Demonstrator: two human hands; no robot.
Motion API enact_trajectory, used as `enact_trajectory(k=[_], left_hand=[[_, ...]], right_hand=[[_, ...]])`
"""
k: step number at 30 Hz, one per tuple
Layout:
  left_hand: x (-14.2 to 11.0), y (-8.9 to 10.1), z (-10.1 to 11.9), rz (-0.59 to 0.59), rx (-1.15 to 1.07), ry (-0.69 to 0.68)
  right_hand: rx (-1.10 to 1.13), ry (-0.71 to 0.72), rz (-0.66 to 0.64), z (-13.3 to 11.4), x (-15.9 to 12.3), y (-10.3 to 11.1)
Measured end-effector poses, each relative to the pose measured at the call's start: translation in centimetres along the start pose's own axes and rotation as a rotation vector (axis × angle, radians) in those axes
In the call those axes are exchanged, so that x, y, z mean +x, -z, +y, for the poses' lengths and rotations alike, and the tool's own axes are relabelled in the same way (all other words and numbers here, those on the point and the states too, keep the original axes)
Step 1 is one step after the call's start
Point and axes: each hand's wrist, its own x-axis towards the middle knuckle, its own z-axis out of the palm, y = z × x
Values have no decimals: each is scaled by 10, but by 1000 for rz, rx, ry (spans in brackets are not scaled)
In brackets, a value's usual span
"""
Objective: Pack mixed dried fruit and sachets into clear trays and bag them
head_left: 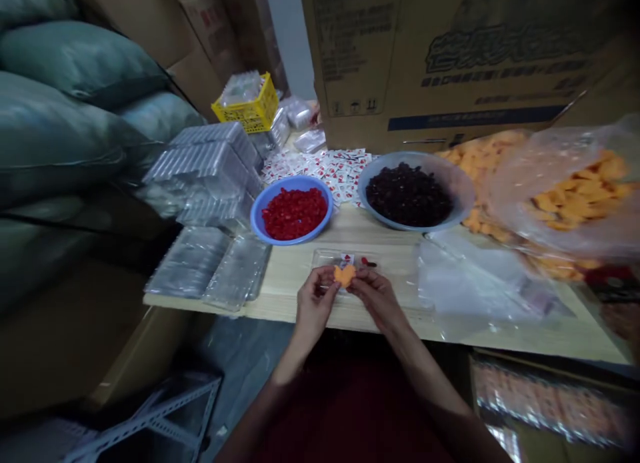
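Note:
Both hands pinch a small orange heart-like piece (345,275) over the front of the table, one at each side of it. My left hand (317,294) has its thumb and fingertips closed on the left edge. On the right edge, my right hand (376,296) grips it the same way. Just behind the fingers lies a clear plastic tray (326,255), partly hidden by the hands. A small white card with a red mark (347,258) and a small red and dark piece (369,262) are in or by that tray.
Beyond are a blue bowl (256,216) of red pieces and a bowl (465,195) of dark pieces. Clear plastic cases (200,163) are stacked left. Orange pieces (580,196) and plastic bags (480,276) lie right. Cards (340,166) spread before a large carton (360,63).

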Motion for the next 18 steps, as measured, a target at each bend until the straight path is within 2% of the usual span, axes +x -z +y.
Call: enact_trajectory(k=[2, 5, 7, 10, 13, 16, 18], left_hand=[[8, 21, -6, 41, 46, 6], [22, 48, -16, 62, 156, 37], [28, 58, -23, 40, 277, 59], [29, 61, -28, -65, 454, 71], [27, 56, -29, -121, 682, -93], [28, 52, -30, -107, 917, -310], [31, 52, -32, -101, 984, -387]], right_hand=[[-18, -13, -24, 13, 12, -13], [-126, 23, -28, 14, 24, -14], [-205, 61, -7, 9, 25, -7], [-261, 74, 15, -3, 18, 8], [-319, 93, 48, -17, 6, 21], [-363, 139, 70, -37, -9, 31], [-403, 190, 103, -55, -19, 42]])
